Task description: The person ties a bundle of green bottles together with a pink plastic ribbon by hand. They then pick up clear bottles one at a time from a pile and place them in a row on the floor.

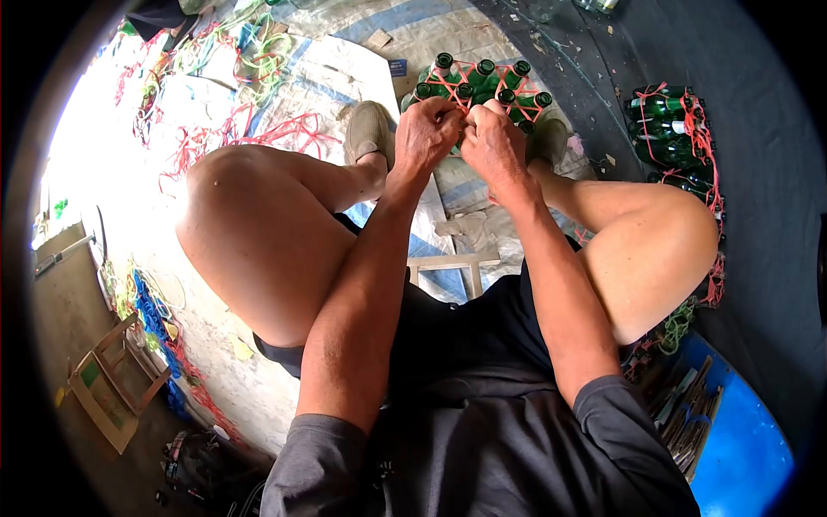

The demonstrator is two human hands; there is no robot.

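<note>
A cluster of green glass bottles (485, 67) stands upright between my feet, with red plastic string (508, 77) laced around and between the necks. At its near edge my left hand (426, 133) is closed in a pinch on the string. Close beside it, my right hand (494, 145) is also closed, pinching the same red string. The fingertips of both hands almost meet over the bottles. My hands hide the near bottles in part, and the exact spot where the string is gripped is hard to make out.
Loose red string (293, 129) lies on the floor sheet at the left. Tied bundles of green bottles (668, 129) lie at the right on dark sheeting. A blue container (745, 439) is at lower right, and a small wooden frame (112, 379) at lower left.
</note>
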